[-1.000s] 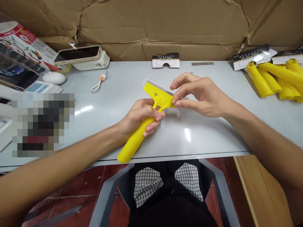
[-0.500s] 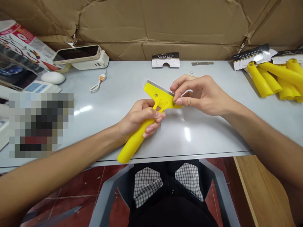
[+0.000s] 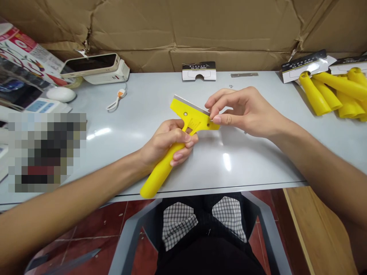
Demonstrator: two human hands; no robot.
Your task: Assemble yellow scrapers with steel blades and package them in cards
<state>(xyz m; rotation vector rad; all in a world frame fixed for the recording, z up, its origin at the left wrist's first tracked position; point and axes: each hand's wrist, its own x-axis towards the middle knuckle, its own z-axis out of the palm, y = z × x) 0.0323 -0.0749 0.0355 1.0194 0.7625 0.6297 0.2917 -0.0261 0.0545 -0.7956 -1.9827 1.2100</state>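
Brown cardboard (image 3: 172, 30) stands creased behind a pale, glossy table (image 3: 258, 164), well beyond both hands. Over the table's near side, the left hand (image 3: 160, 139) wraps around the neck of a yellow scraper (image 3: 197, 117), its fingers curled closed on the plastic. The scraper slants between the two hands: its handle runs down past the left palm toward the person, while its wide head points away, toward the right fingertips. A thin metal blade (image 3: 192, 104) lies along the head's far edge. The right hand (image 3: 245, 110) holds thumb and forefinger narrowly together at the head's right end, beside a dark hole; whether a tiny part is pinched there, I cannot tell.

Just beyond the right hand are small metal bits (image 3: 231, 86), and farther off lies a flat metal strip (image 3: 244, 75). A black-and-white card (image 3: 198, 72) stands beyond the gap between the hands. Well to the right of the right hand, yellow handles (image 3: 318, 97) lie heaped. Far beyond the left hand, to its left, a phone (image 3: 90, 65) leans on a white device (image 3: 110, 76), with a looped strap (image 3: 114, 102) nearer.
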